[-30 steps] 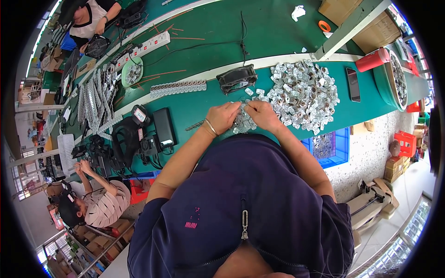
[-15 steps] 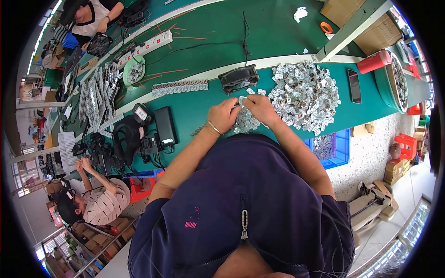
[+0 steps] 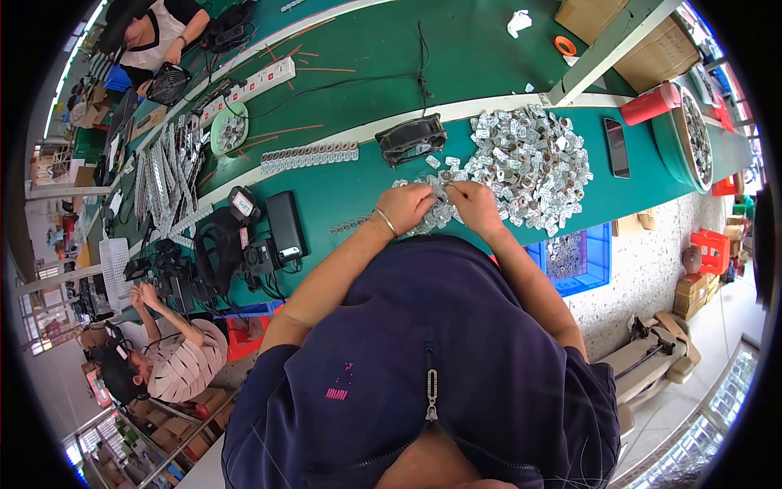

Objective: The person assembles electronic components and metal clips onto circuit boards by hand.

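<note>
My left hand [image 3: 406, 205] is closed over a scatter of small silvery metal pieces [image 3: 442, 213] at the table's near edge. Facing it, my right hand [image 3: 477, 204] has thumb and fingers pinched together over the same pieces. What either hand grips is too small to make out. A big heap of similar metal pieces [image 3: 538, 167], some with brownish rings, spreads just right of my right hand. Beyond my hands a black square cooling fan [image 3: 411, 140] stands on the table. A neat row of the pieces [image 3: 309, 156] lies to the fan's left.
A phone [image 3: 617, 148] and a filled green tub [image 3: 669, 147] lie right of the heap. Left are a black box [image 3: 285, 224], tangled black devices [image 3: 220, 248], metal strips [image 3: 169, 175] and a power strip [image 3: 252, 87]. A blue crate [image 3: 601, 265] sits below the table. Two people work at left.
Both hands have shifted right across the small pieces, the right one also slightly nearer me. Their fingertips are a little farther apart. The whole view has slid slightly.
</note>
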Tool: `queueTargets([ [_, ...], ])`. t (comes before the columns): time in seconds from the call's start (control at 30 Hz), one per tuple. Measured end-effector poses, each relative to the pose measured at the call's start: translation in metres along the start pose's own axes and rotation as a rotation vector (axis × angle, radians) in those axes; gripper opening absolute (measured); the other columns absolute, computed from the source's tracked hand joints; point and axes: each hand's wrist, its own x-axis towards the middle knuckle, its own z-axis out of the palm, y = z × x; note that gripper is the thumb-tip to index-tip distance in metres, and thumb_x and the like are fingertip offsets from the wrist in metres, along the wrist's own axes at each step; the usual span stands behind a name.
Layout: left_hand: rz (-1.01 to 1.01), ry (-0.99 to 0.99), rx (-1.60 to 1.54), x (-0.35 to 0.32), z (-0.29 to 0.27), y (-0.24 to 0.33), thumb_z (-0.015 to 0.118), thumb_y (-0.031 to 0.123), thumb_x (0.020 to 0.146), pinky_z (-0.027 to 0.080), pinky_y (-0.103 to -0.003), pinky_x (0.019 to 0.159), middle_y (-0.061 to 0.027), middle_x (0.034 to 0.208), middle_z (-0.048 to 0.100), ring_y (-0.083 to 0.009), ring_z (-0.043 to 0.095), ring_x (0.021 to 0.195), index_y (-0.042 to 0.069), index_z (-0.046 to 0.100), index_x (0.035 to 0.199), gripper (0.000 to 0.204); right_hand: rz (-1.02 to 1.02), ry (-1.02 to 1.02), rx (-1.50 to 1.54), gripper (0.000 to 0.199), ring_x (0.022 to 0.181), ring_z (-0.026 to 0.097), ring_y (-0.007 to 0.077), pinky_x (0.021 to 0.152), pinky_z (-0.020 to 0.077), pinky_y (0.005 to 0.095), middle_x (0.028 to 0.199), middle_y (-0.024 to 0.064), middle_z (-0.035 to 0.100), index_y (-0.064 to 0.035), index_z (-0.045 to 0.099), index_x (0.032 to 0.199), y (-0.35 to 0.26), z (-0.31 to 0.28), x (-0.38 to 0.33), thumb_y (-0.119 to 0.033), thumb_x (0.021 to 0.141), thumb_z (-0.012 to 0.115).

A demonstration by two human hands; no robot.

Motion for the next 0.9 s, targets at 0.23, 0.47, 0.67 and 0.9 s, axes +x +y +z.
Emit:
queueTargets([
  [0.23,0.056,0.035,-0.174,0.007,-0.014,0.008,0.067,0.023,0.073,0.047,-0.041,0.076,-0.0199,0.102,0.06,-0.0375,0.057,0.09,0.004,0.043,0.121,0.057,-0.089,-0.241,0.114,0.019,0.064,0.057,0.0258,0.06,0.0447,0.0351,0.071,0.0161,0.059,0.0019,0.058,0.075,-0.017,-0.003,0.002,-0.015,0.082,0.058],
  [0.47,0.003,-0.269,-0.279,0.005,-0.033,0.016,0.072,0.018,0.067,0.047,-0.041,0.078,-0.0196,0.1,0.061,-0.0372,0.058,0.092,0.005,0.041,0.123,0.065,-0.134,-0.417,0.103,0.016,0.064,0.055,0.0175,0.061,0.0444,0.0314,0.069,0.0114,0.059,0.0022,0.061,0.08,-0.016,0.001,0.004,-0.013,0.084,0.057],
  [0.67,0.049,-0.22,-0.296,-0.001,-0.026,0.01,0.072,0.021,0.068,0.048,-0.037,0.076,-0.0156,0.1,0.062,-0.0341,0.061,0.088,0.008,0.042,0.125,0.065,-0.143,-0.448,0.066,0.018,0.066,0.058,0.0236,0.063,0.0463,0.033,0.073,0.0148,0.061,0.0012,0.063,0.086,-0.027,-0.001,0.001,-0.016,0.083,0.057],
  [0.9,0.024,-0.149,-0.395,-0.001,-0.042,0.015,0.07,0.02,0.071,0.049,-0.031,0.068,-0.0122,0.088,0.064,-0.0216,0.063,0.074,0.005,0.056,0.107,0.041,-0.047,-0.367,0.054,0.019,0.058,0.054,0.0263,0.057,0.0435,0.036,0.065,0.0174,0.056,0.0009,0.058,0.074,-0.027,-0.006,0.003,-0.016,0.082,0.057],
])
